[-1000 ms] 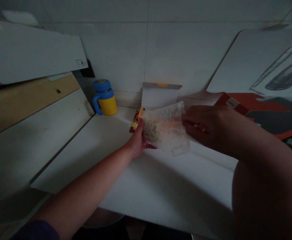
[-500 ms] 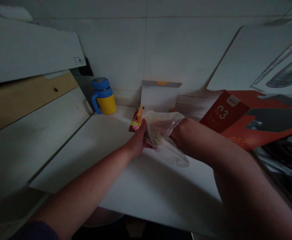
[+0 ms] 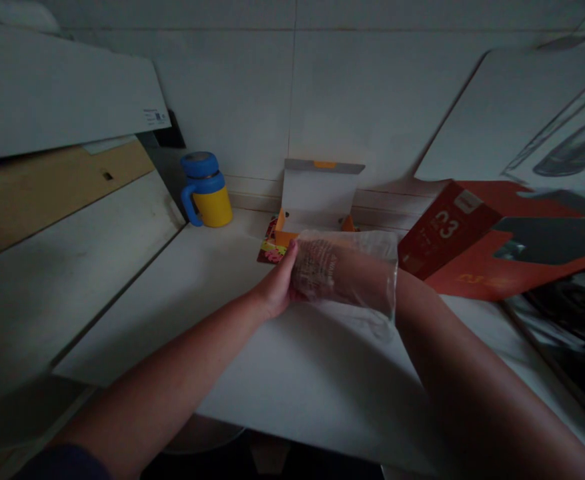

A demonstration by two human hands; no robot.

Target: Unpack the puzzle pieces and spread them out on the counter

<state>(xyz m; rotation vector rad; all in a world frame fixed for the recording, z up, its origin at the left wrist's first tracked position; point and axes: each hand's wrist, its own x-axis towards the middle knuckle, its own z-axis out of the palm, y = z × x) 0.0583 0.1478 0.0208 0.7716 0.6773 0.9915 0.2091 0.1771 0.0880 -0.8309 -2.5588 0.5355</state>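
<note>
A clear plastic bag (image 3: 317,270) with printed lettering spreads sideways over the white table. My left hand (image 3: 279,283) grips its left end, thumb on the near face and the other fingers behind it. My right hand (image 3: 349,267) is inside the bag, with the bag's mouth around my forearm; its fingers are blurred behind the film and the print. Just beyond the bag stands an open orange box (image 3: 322,200) with its lid raised. A colourful printed packet (image 3: 268,250) lies against the box's left side.
A blue and yellow mug (image 3: 209,193) with a lid stands at the back left. On the right is an open red carton (image 3: 447,233). Stacked boards (image 3: 72,100) lean in from the left, and a white panel (image 3: 477,120) rests against the tiled wall.
My right hand has gone deeper into the bag, leftward. The bag, crumpled before with something greenish showing in it, is now stretched out along my right wrist.
</note>
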